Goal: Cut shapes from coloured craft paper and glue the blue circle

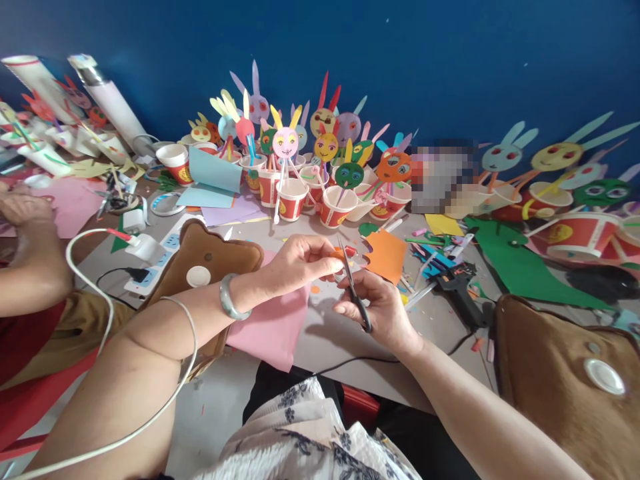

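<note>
Between the thumb and fingers of my left hand point(305, 261) is a small piece of orange paper point(339, 253). My right hand point(377, 307) grips black-handled scissors point(354, 287), their blades pointing up and away, right beside the orange piece. Whether the blades touch the paper I cannot tell. A larger orange sheet point(387, 255) with a scalloped cut edge lies just beyond my right hand. Under my left wrist a pink sheet point(273, 327) hangs over the table's front edge. A small orange scrap point(315, 289) rests on the table below my left hand.
Paper cups point(293, 199) holding paper rabbit-faced figures line the back by the blue wall. A hot glue gun point(463, 293) and green paper point(530, 260) lie right. Brown cushion-like pouches point(565, 373) flank me. A power strip point(163, 257) and another person's hand point(25, 203) are left.
</note>
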A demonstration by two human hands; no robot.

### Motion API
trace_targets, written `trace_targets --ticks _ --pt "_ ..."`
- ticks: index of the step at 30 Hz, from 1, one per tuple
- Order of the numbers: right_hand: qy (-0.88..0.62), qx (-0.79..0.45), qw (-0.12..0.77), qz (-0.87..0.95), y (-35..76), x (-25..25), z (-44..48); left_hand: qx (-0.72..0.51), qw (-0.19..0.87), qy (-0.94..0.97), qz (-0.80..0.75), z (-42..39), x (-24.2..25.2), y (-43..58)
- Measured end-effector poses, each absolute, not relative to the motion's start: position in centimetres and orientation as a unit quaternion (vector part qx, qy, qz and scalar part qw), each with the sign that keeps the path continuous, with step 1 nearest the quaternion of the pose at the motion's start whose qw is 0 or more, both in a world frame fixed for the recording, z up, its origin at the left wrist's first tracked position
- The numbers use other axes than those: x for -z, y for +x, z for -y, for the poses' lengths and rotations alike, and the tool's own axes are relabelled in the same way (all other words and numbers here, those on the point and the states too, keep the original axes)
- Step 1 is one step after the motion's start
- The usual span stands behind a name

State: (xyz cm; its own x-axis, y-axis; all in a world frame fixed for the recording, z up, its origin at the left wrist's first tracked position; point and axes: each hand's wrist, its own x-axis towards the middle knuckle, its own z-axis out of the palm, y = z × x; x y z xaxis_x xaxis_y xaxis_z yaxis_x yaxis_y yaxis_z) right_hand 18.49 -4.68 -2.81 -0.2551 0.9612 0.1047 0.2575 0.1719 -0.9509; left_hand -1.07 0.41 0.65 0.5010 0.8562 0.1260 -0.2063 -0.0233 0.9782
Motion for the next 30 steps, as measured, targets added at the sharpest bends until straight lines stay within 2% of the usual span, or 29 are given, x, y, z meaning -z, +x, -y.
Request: trace_targets --ticks 30 --pt "-0.466 -0.442 0.393 0.658 18.8 3.0 4.8 -0.417 0.625 0.592 -0.29 -0.3 -1.3 -1.2"
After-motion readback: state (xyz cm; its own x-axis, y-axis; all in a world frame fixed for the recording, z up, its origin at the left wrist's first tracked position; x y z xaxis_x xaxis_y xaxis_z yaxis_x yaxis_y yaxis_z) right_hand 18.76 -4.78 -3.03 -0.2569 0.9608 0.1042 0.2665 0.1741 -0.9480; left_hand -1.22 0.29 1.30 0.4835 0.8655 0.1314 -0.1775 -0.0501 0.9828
